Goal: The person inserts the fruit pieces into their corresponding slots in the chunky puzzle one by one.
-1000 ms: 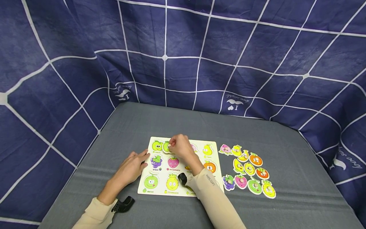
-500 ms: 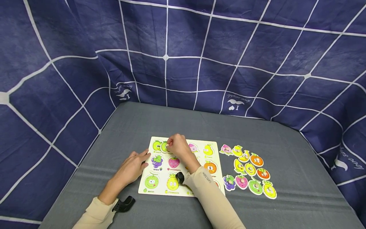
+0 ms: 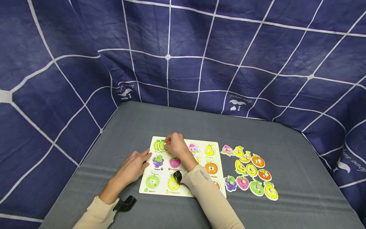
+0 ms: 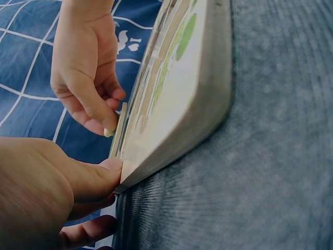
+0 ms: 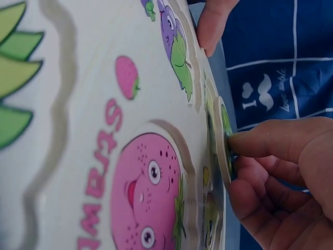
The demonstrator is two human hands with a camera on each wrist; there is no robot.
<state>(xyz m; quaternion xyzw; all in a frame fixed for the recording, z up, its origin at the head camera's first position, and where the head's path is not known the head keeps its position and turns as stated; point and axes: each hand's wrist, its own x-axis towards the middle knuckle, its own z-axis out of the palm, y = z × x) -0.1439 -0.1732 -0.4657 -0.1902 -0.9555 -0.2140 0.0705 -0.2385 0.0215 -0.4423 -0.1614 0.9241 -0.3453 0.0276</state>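
Note:
In the head view, my right hand [image 3: 176, 144] pinches a round green puzzle piece [image 3: 162, 146], apparently an apple, over the upper left of the white fruit puzzle board [image 3: 163, 179]. The piece overlaps the printed green apple in the corner there. The right wrist view has the piece [image 5: 223, 135] tilted edge-on, thumb and fingers at its face, close over the board beyond the pink strawberry picture [image 5: 145, 192]. My left hand [image 3: 134, 167] lies at the board's left edge, fingers extended. The left wrist view puts its thumb [image 4: 101, 177] against the board's edge.
Right of the board lie several loose fruit pieces with knobs, among them a peach [image 3: 227, 150], grapes [image 3: 230, 183], a melon [image 3: 256, 187] and a pineapple [image 3: 270, 190]. Grey cloth [image 3: 297, 159] covers the table. A blue checked curtain [image 3: 183, 73] stands behind it.
My right hand has shifted a little left with the green piece, which now covers more of the printed apple. My left hand stays at the board's edge.

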